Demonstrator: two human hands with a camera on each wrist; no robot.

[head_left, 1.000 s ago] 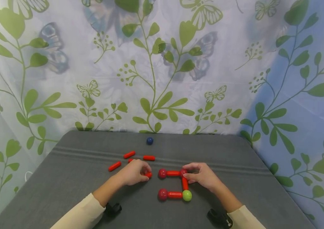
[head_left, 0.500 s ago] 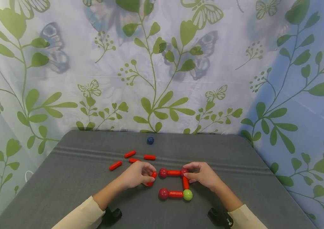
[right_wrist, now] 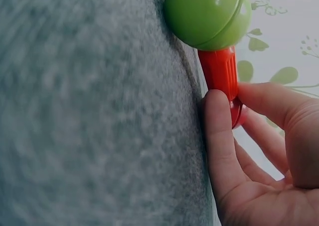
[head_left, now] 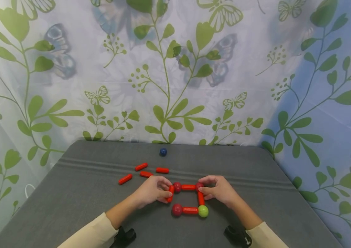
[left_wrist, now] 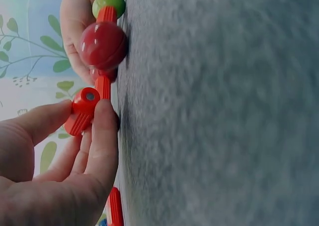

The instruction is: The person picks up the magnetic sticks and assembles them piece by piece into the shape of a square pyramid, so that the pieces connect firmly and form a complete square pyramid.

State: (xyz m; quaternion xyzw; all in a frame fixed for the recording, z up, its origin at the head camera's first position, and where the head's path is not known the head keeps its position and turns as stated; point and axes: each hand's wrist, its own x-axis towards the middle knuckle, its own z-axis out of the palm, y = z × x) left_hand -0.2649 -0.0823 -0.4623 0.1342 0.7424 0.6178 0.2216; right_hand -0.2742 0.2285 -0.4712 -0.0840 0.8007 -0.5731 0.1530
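Observation:
My left hand (head_left: 153, 191) pinches a red magnetic stick (left_wrist: 83, 106) between thumb and fingers. The magnet disc in its end faces the left wrist camera. In the head view the stick stands beside the far-left dark red ball (head_left: 177, 187); I cannot tell whether they touch. My right hand (head_left: 220, 189) holds the far-right corner of a three-sided frame, at its dark red ball (head_left: 199, 186) and the red side stick (right_wrist: 218, 71). A green ball (head_left: 203, 211) forms the near-right corner. Another dark red ball (head_left: 177, 209) ends the near side.
Several loose red sticks (head_left: 125, 179) lie behind and left of my left hand. A blue ball (head_left: 163, 152) sits near the back edge of the grey table (head_left: 240, 162). A patterned curtain (head_left: 116, 75) hangs behind it.
My left hand has moved right with the red stick and turned it to stand near the frame's open left side. The right hand keeps its hold on the far-right corner.

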